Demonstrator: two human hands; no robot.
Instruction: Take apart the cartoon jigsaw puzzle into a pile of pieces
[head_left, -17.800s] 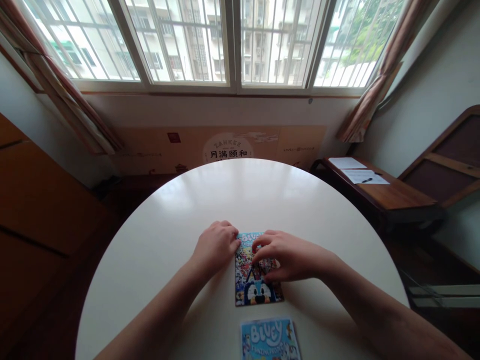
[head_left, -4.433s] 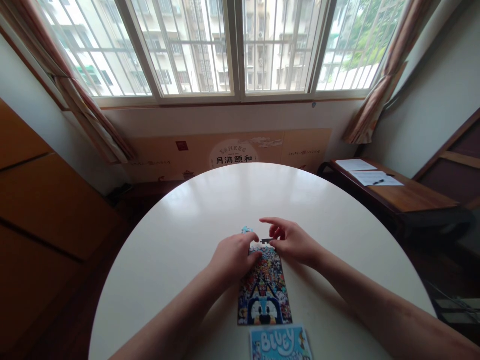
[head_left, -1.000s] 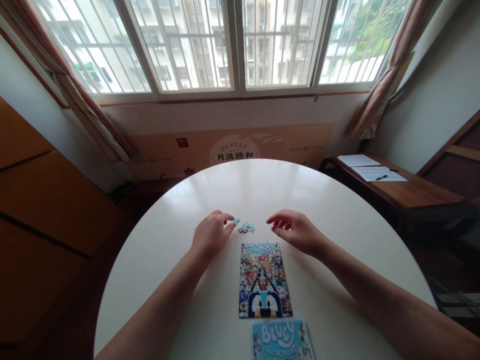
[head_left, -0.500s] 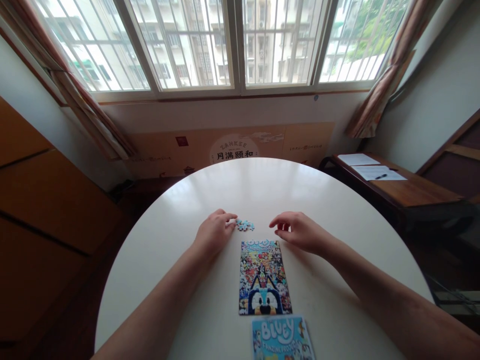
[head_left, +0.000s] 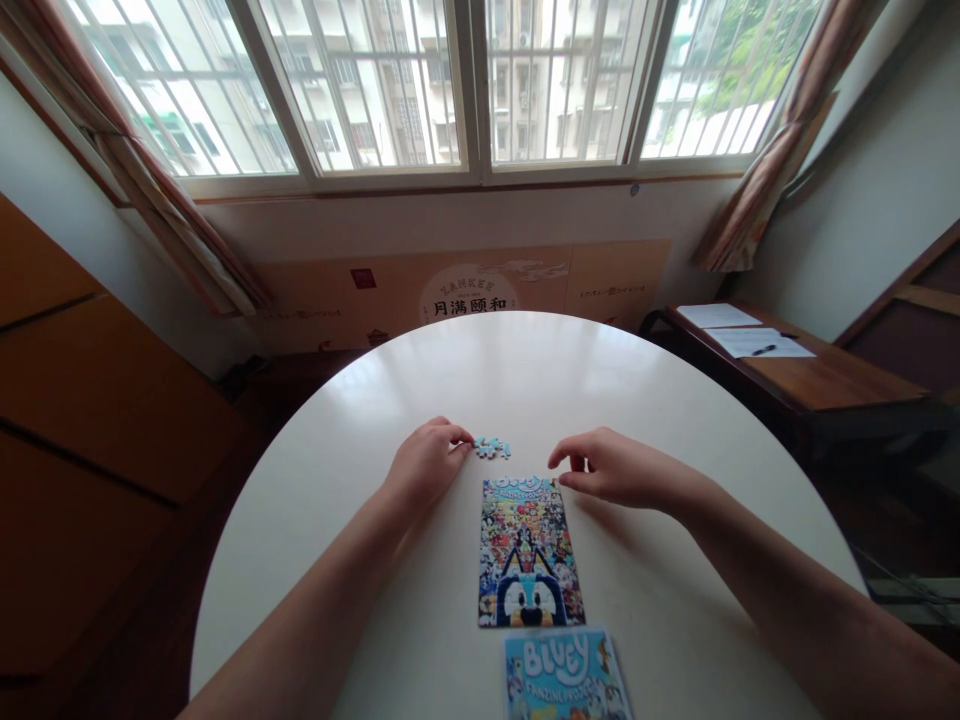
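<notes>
A small pile of light-blue jigsaw pieces lies on the white round table. At its left edge is my left hand, thumb and index finger close together against the outermost pieces; whatever is between the fingertips is too small to make out. My right hand hovers by the top right corner of the jigsaw puzzle, with thumb and index finger apart and nothing visible between them. The puzzle shows a blue cartoon dog below a colourful crowd. Its top edge is uneven, with part of the lettering cut off.
A Bluey picture card lies just below the puzzle, cut off by the frame's bottom edge. To the right stands a wooden side table with papers and a pen. Beyond the round table are a printed cardboard panel and barred windows.
My right hand has moved slightly right and down, its thumb now near the puzzle's top right corner. My left thumb and index finger have drawn closer together beside the pile.
</notes>
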